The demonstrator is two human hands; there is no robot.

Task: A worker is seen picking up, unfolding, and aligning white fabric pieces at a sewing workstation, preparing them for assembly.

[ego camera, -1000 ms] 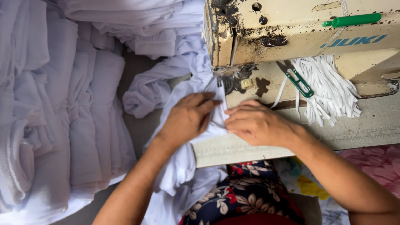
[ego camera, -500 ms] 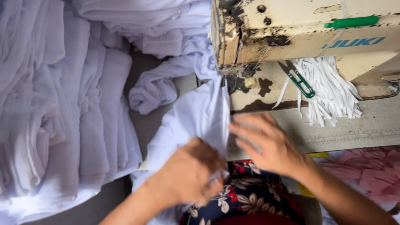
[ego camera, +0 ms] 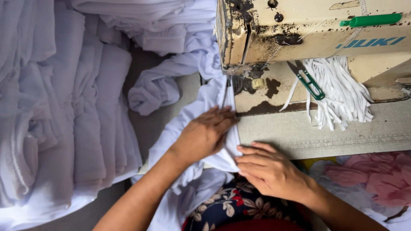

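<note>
Head camera view, looking down at two bare hands at a sewing machine. The left hand (ego camera: 205, 134) is laid flat on a white garment (ego camera: 201, 107), its fingers (ego camera: 222, 117) stretched out nearly straight and held close together, pressing the cloth down; nothing is gripped. The fingertips are pointed up and to the right, toward the needle area of the sewing machine (ego camera: 308, 34). The left forearm is angled in from the lower left.

The right hand (ego camera: 267, 169) is placed palm down, just below and to the right of the left hand. Its fingers (ego camera: 252, 156) are loosely spread and slightly curled, with the tips touching the edge of the white garment where it hangs off the bench (ego camera: 325, 132). Whether a fold is pinched under them cannot be told. The right forearm is angled in from the lower right.

The garment is run from under the machine's foot, beneath the left palm, and down over the bench edge toward a floral-patterned lap (ego camera: 231, 205). Green thread snips (ego camera: 309, 81) and a bundle of white strips (ego camera: 342, 92) are seen on the machine bed. Stacks of white folded cloth (ego camera: 64, 111) are piled at the left. Pink fabric (ego camera: 376, 175) is seen at the lower right.
</note>
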